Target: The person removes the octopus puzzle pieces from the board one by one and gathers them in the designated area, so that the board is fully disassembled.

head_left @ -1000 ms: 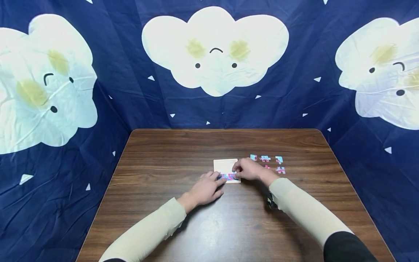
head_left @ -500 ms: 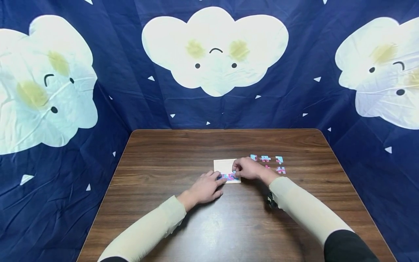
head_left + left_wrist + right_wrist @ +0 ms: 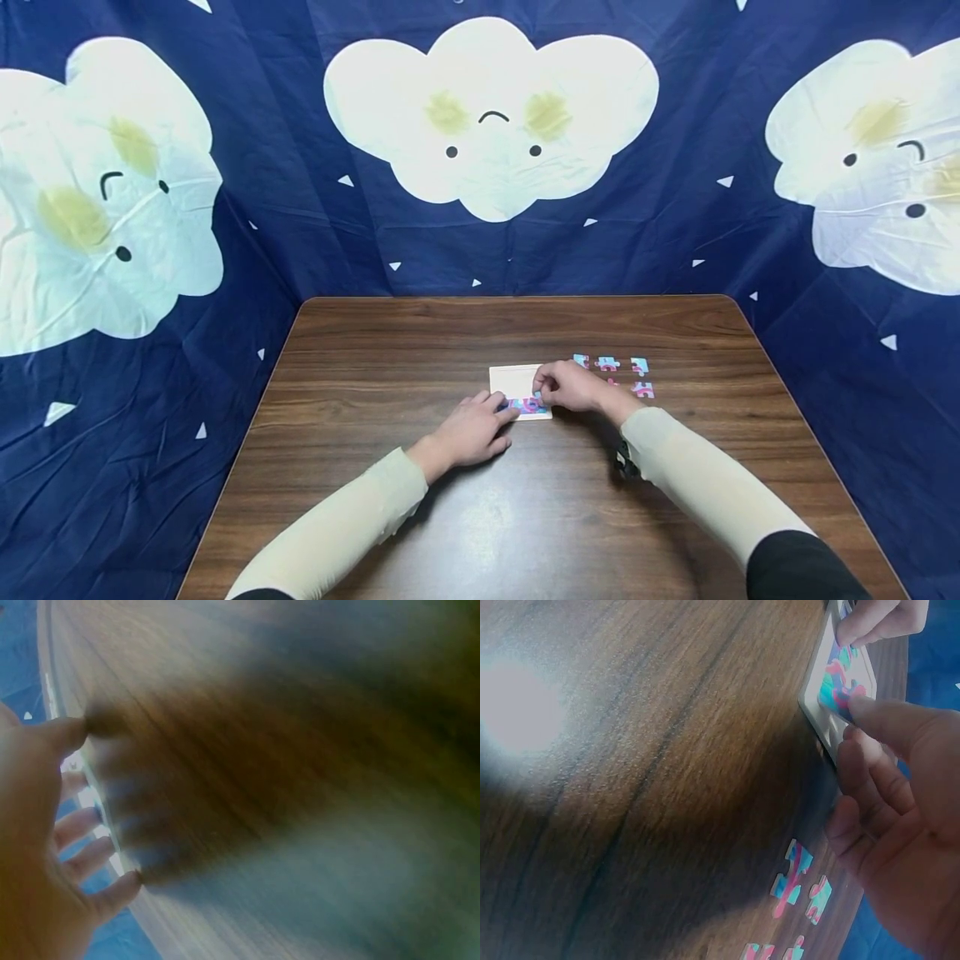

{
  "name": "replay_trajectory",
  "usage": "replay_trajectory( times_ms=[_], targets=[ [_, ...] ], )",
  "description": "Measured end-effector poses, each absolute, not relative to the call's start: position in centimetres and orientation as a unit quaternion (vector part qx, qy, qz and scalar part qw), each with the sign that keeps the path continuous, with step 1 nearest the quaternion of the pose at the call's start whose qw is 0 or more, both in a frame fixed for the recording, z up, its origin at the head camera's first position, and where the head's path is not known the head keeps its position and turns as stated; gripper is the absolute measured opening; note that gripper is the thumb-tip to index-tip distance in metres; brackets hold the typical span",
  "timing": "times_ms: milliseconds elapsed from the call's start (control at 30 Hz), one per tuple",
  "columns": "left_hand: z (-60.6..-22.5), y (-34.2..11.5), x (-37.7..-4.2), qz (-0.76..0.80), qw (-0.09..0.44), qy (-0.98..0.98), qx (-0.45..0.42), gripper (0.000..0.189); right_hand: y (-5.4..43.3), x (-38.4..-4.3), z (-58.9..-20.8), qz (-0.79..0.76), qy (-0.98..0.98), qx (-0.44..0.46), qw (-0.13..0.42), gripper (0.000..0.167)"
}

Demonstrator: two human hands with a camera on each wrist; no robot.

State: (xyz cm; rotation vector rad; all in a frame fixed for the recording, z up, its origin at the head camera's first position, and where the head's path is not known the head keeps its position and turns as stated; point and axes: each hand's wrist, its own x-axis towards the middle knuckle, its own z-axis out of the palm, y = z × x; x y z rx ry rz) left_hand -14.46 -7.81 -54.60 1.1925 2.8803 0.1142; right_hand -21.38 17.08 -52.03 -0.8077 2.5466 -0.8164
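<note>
Last second: we see hardly any change; the right hand [image 3: 572, 387] works at the same corner, with only the slightest shift.
Meaning: we judge that the piece there is not yet seated.
Right fingers: curled, thumb and fingertips clamped on a puzzle piece [image 3: 832, 688] at the tray's near right corner, where it looks slightly tilted.
Left hand [image 3: 468, 432]: fingers apart, tips resting on the left side of the tray and its pieces.
Tray [image 3: 516, 380]: on the counter [image 3: 450, 533], between the hands; a coloured band fills its near part, while the far part shows bare.
Loose pieces [image 3: 608, 364]: on the counter beyond the right hand, lying separately.
In the way: the right hand partly covers one loose piece and the tray's right edge.
Around: a navy curtain [image 3: 277, 100] with clouds.
</note>
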Motion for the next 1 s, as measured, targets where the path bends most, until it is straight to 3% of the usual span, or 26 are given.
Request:
replay_trajectory(
  times_ms=[400,1000],
  targets=[
    [-54.6,-7.9,-14.5,0.038,0.014,0.923,0.383,0.054,18.1,-21.3,-51.1,-0.349,0.884,-0.246,0.192,0.006],
    [-55.1,-8.0,-14.3,0.058,0.014,0.926,0.373,0.052,24.9,-20.4,-50.1,-0.376,0.889,-0.215,0.145,0.006]
  ],
)
